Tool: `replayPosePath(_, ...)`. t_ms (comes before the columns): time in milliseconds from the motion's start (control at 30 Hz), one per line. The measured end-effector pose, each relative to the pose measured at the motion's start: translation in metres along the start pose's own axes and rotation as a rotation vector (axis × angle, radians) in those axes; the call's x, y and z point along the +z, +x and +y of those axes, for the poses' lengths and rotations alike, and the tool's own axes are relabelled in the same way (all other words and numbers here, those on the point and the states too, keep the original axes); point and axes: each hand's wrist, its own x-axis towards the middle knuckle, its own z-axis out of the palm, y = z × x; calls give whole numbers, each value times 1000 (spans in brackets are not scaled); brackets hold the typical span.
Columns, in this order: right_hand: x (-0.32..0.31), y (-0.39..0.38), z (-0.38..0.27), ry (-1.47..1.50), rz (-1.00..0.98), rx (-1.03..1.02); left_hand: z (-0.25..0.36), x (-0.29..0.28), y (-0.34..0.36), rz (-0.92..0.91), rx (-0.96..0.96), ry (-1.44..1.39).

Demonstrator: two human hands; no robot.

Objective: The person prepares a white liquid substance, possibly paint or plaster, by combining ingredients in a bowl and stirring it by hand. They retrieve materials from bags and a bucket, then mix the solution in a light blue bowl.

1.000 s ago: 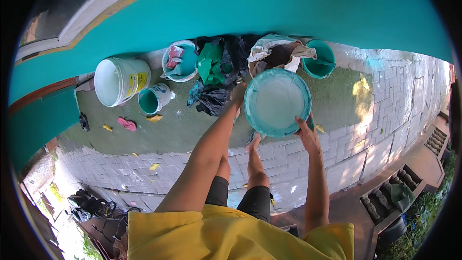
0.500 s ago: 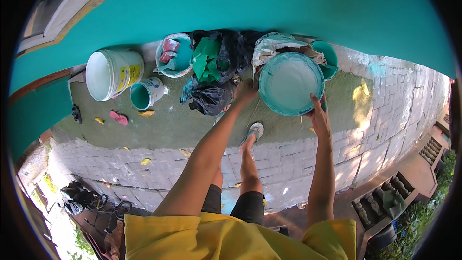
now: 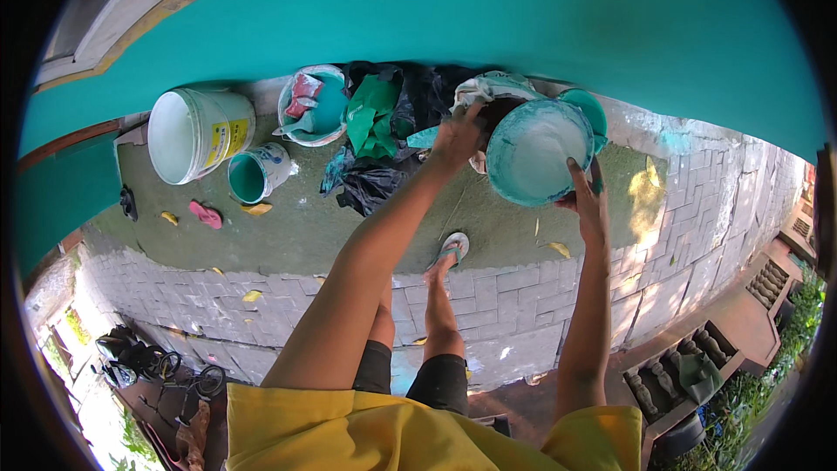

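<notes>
My left hand [image 3: 462,131] is at the front of a crumpled pale sack [image 3: 488,84], fingers partly blurred around what looks like a flat teal tool [image 3: 423,138] that sticks out leftward. My right hand [image 3: 584,196] grips the near right edge of a round teal-stained pan [image 3: 536,148] with a whitish inside, its thumb on the rim. The pan is tipped toward me over the sack and partly covers a teal bucket [image 3: 588,109] behind it. My left hand is just left of the pan, apparently not touching it.
Along the teal wall [image 3: 410,13] stand a large white bucket [image 3: 179,131], a smaller pail [image 3: 275,166], a tub with teal paint [image 3: 327,105] and bags [image 3: 370,187]. Flip-flops [image 3: 205,214] lie on the concrete. A baluster railing [image 3: 663,384] is at lower right, bicycles [image 3: 157,362] at lower left.
The pan has moved right and slightly up with my right hand. My left hand has risen to the sack, and the flat teal tool now shows beside it.
</notes>
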Motion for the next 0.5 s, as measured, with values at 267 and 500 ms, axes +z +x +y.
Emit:
replayPosePath(267,24,22,-37,-152,-24,-40,7,-23,15,87,-565,-210)
replayPosePath(500,-10,46,-26,-224,-84,-49,14,-5,0,-269,-629,-450)
